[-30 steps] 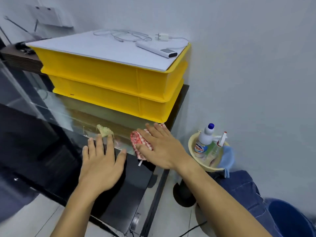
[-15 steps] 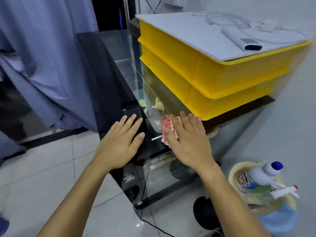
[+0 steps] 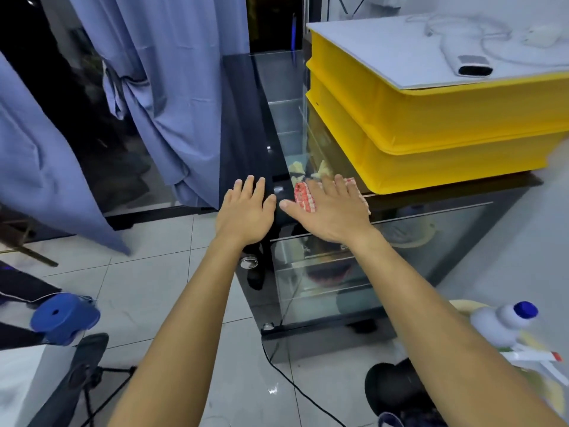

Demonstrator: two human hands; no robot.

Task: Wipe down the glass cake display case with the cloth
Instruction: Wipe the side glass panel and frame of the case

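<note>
**Q:** Pale floor tiles [image 3: 147, 291] and blue curtains [image 3: 172, 87] fill the left of the room. Where are the hands?

**A:** Both lie on top of the glass display case [image 3: 385, 260], at its near left corner. The right hand [image 3: 331, 211] is flat, fingers straight and spread, and presses the red-and-white checked cloth [image 3: 303, 197] onto the glass top; the cloth shows at its left edge and beyond its fingertips. The left hand [image 3: 246, 211] lies flat just beside it on the dark left edge of the case, fingers straight, holding nothing.

**Q:** What has changed in the last second?

**A:** The view has swung left and risen, so the curtains and floor now show. The right hand has stayed on the cloth at much the same spot, and the left hand has kept bracing beside it. I judge that wiping is under way on this corner, with most of the glass not yet reached.

**Q:** What stands in the way?

**A:** Two stacked yellow crates [image 3: 431, 127] sit on the case just beyond the cloth, to the far right, covering much of the top. A white board [image 3: 400, 47] on them carries a power bank [image 3: 471, 67] and a cable [image 3: 498, 38]. Small pale scraps [image 3: 321, 171] lie just past the fingertips. Near right, blurred, stands a white bottle with a blue cap [image 3: 505, 318].
</note>
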